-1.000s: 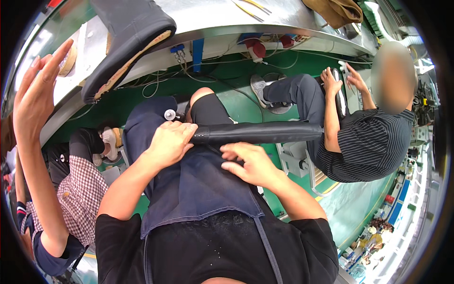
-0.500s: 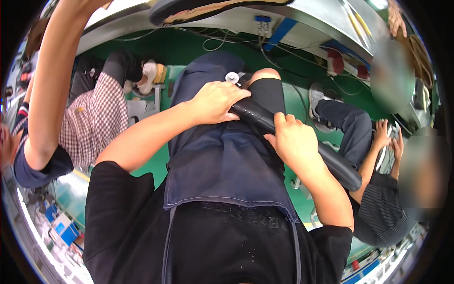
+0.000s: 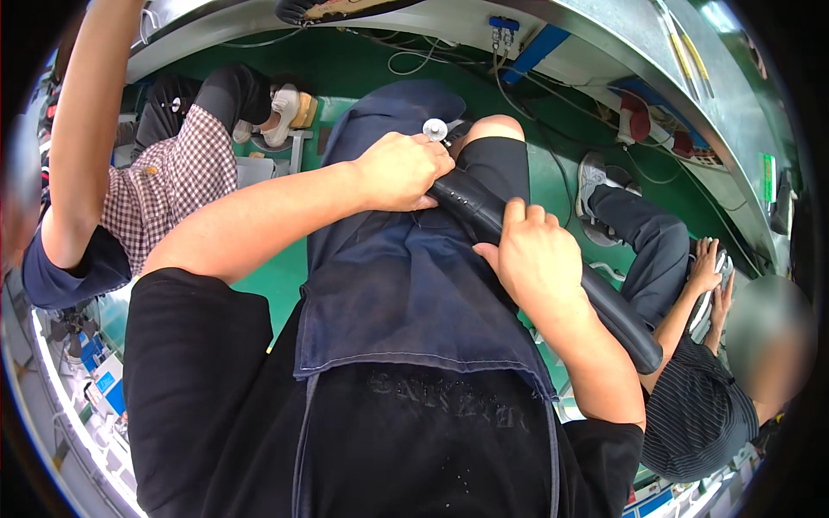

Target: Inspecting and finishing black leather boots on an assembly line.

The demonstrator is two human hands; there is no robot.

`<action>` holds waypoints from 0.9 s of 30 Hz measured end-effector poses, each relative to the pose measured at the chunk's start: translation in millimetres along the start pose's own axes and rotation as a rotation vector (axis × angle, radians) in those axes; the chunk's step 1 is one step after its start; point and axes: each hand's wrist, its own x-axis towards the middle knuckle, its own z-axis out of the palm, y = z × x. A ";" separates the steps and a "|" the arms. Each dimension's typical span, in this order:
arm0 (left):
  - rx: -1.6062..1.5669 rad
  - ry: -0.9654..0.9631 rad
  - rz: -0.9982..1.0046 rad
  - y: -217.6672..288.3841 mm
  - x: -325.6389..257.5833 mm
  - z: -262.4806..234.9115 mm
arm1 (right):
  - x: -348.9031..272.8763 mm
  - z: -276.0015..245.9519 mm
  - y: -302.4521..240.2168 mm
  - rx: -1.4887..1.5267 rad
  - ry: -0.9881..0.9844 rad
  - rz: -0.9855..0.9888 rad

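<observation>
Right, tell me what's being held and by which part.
A long black leather-like tube is held: the left hand grips it at its upper-left end, and the right hand grips its middle, fingers over the far side.

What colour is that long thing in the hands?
The long, tubelike thing is black, best seen in the head view.
</observation>
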 end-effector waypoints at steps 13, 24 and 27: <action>0.026 0.051 0.012 11.1 -3.9 9.1 | -8.0 13.0 -5.5 -0.132 0.050 -0.020; 0.011 0.094 0.085 20.3 -3.3 18.2 | -27.6 22.3 9.4 -0.084 0.101 -0.069; -0.021 0.110 0.114 21.8 -3.7 22.6 | -33.8 27.6 11.0 -0.082 0.118 -0.083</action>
